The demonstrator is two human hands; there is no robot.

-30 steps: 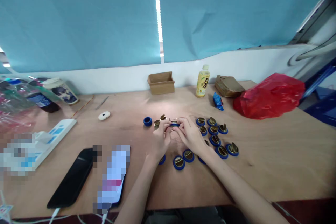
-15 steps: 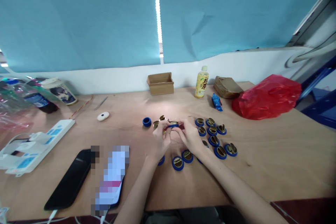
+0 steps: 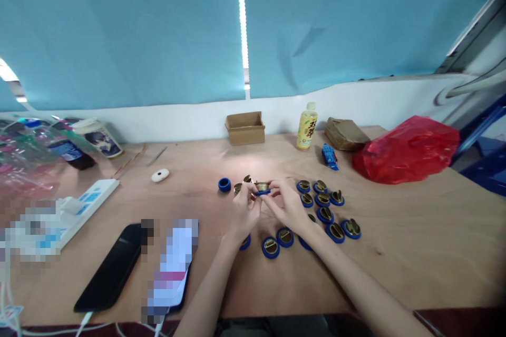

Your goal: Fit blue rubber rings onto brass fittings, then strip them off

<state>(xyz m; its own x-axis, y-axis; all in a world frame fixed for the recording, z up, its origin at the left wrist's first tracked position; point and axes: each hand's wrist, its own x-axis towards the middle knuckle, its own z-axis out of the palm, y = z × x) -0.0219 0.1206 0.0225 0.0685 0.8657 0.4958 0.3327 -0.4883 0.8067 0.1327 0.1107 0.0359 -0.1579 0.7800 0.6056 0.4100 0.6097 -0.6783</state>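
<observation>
Between my left hand point(image 3: 245, 211) and my right hand point(image 3: 288, 205), a round brass-coloured piece with a blue ring point(image 3: 262, 187) is held just above the table. Fingertips of both hands pinch its rim from either side, with the blue ring at the bottom. Beside my left hand lie loose brass pieces point(image 3: 238, 188), partly covered by the fingers, and a separate blue ring-shaped part point(image 3: 224, 185). Right of my right hand sit several brass pieces in blue rings point(image 3: 324, 215), some with a flap raised. More ringed pieces point(image 3: 271, 247) lie nearer me, some hidden under my forearms.
A cardboard box point(image 3: 245, 129), a yellow drink bottle point(image 3: 307, 127), a blue packet point(image 3: 329, 156) and a red plastic bag point(image 3: 407, 150) stand along the back. At left are a power strip point(image 3: 93, 202), a black phone point(image 3: 113, 268), a lit phone point(image 3: 174, 266) and bottles point(image 3: 73, 154).
The whole view has shifted slightly, so things appear a little further right and lower. Both hands keep hold of the ringed brass piece, whose brass upper part shows more now.
</observation>
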